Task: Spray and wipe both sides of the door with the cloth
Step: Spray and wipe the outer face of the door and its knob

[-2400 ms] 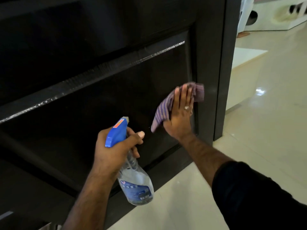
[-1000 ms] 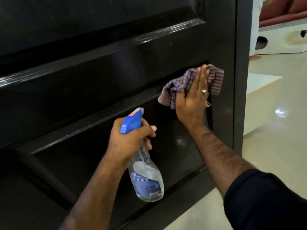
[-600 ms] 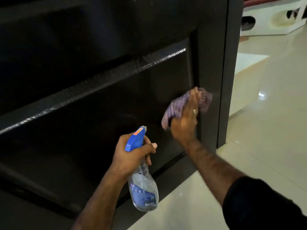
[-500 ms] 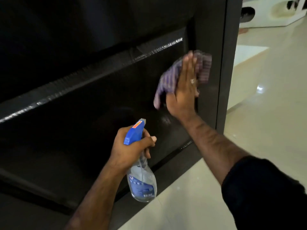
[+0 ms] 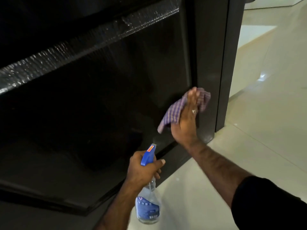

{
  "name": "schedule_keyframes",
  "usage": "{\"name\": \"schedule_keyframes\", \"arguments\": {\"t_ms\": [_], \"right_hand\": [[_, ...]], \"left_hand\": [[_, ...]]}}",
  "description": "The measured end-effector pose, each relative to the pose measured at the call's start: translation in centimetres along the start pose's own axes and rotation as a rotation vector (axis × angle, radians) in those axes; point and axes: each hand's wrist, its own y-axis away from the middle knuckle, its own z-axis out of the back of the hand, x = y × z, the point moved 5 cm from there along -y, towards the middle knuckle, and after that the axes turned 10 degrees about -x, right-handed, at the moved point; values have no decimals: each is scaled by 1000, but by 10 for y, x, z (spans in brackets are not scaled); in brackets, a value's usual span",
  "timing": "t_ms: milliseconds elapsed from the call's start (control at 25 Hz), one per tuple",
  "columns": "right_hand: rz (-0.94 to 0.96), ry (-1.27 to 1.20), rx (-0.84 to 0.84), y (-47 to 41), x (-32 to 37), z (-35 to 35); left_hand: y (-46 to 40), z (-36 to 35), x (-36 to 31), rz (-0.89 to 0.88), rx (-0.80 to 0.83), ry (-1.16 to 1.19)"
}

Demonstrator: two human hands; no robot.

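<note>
Two hands busy at the foot of the dark door [image 5: 116,97].

I see my right hand [image 5: 185,123] with fingers [image 5: 191,98] straight and together, flattening the checked cloth [image 5: 172,113] against the lower panel so it wipes broadly. My left hand [image 5: 142,170] is curled round the spray bottle [image 5: 147,208], nozzle aimed below the cloth; it looks under half full. I judge this side unfinished.

Right hand [image 5: 186,123] raised toward 12 o'clock, fingers [image 5: 191,98] straight and together, palm pressed flat forward, ring on one finger; forearm extended from 4 o'clock, dark sleeve at the upper arm. Left hand [image 5: 142,170] lower, toward 7 o'clock, fingers curled in a grip, thumb wrapped across.
</note>
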Motion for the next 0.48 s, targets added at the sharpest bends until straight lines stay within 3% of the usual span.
{"name": "schedule_keyframes", "arguments": {"t_ms": [120,240,360,480], "right_hand": [[96,-79,-134,-69,46,3],[23,-66,-202,-29,12,-8],[-332,-93,-82,98,-57,-32],[-785,-206,-57,115,-72,-50]], "left_hand": [[-8,0,-5,-31,-38,-6],[-11,0,-4,-107,19,-24],[-7,8,5,-124,4,-8],[-4,19,12,-133,-20,-25]]}}
